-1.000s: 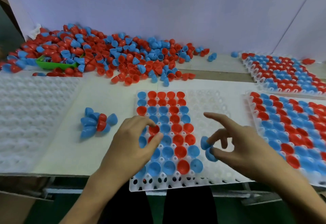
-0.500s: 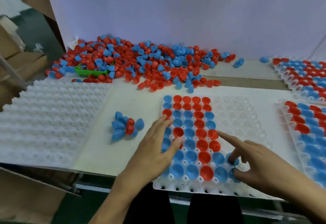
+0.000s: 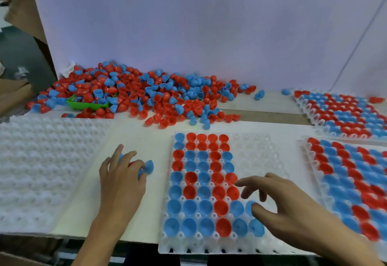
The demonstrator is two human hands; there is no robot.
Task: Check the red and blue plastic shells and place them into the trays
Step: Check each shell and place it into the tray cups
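empty tray [image 3: 37, 167]: white, far left on table [image 3: 142, 140], cups bare.
pile [image 3: 146, 96]: loose red and blue shells along the back wall, left of centre; green bin [image 3: 88, 104] half buried in it.
left hand [image 3: 121, 179]: forearm comes up from bottom edge, palm down on table between empty tray and middle tray. Fingers spread and curled over the small cluster [image 3: 144, 168] of shells; a blue one shows at the fingertips, a bit of red under the fingers. Touching them; cannot tell if any shell is actually gripped.
middle tray [image 3: 257, 154]: white, centre front. Left columns filled with red and blue shells, open side up; right columns bare.
right hand [image 3: 287, 209]: forearm enters from lower right, palm down over the tray's right part. Index finger stretched left toward a red shell [image 3: 231, 192]; other fingers bent loosely. Thumb tip sits on or just at a blue shell [image 3: 249, 207] in the second row from front. Nothing pinched as far as visible.
front-right tray [image 3: 356, 182]: full of red and blue shells, just right of the right hand.
back-right tray [image 3: 343, 114]: also full, behind it near the wall.
stray shells [image 3: 259, 94]: a couple of blue ones on the table between pile and back-right tray.
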